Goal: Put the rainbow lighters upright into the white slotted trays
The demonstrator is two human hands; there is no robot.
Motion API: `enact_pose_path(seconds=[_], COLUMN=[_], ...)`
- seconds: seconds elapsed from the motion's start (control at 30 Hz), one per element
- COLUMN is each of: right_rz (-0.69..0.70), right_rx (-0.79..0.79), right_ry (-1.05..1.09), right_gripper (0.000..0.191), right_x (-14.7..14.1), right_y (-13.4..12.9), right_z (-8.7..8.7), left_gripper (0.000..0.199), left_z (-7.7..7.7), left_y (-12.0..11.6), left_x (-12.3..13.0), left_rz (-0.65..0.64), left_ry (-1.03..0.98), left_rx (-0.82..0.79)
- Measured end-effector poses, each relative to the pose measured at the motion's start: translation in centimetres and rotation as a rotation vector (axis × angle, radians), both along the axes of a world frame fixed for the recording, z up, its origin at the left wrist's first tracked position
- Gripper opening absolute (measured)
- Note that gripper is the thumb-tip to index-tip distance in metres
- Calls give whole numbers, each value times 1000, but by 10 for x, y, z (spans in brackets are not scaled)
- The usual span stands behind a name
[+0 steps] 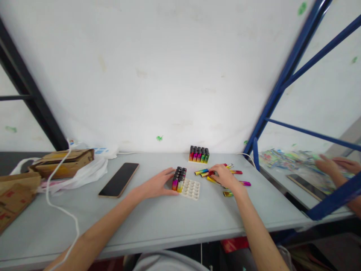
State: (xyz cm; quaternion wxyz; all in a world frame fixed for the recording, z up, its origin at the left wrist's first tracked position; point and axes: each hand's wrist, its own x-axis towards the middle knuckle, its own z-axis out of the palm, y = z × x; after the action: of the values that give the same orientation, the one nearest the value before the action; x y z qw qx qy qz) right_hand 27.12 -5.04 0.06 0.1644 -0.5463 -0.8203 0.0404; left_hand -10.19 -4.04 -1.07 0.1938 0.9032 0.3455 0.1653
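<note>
A white tray (191, 189) with round slots lies mid-table, its left part holding several upright lighters (178, 179) with black tops. My left hand (159, 183) rests at the tray's left side, thumb and fingers apart around the lighters' end. Over the loose colourful lighters (244, 183) on the right is my right hand (222, 175), its fingers bent down onto the pile; what they pinch, if anything, is too small to name. Behind, near the wall, a second tray (197, 162) stands full of upright lighters.
A phone (119, 180) lies left of my left hand. Farther left are an open cardboard box (66, 163), a plastic bag (91, 171) and a white cable (58, 204). A blue frame (270, 99) rises at right; beyond it show another person's hands (334, 167) and another phone (307, 186).
</note>
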Motion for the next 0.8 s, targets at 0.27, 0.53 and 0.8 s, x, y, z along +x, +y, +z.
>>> enact_pose_path(seconds=[0.27,0.53,0.8], right_rz=[-51,-72,-20], right_rx=[41,-12,-195], right_ry=[38,813,1417], right_gripper=[20,50,47], right_x=[4,-16,-70], right_y=[-1,-12,-27], right_z=[0,16,30], left_gripper=[93,105,99], left_z=[2,-8,0], left_y=[-2,-1,-4], left_x=[-6,4,8], left_rz=[1,35,-16], left_ry=[14,-55,-107], left_rx=[-61,-80,-88])
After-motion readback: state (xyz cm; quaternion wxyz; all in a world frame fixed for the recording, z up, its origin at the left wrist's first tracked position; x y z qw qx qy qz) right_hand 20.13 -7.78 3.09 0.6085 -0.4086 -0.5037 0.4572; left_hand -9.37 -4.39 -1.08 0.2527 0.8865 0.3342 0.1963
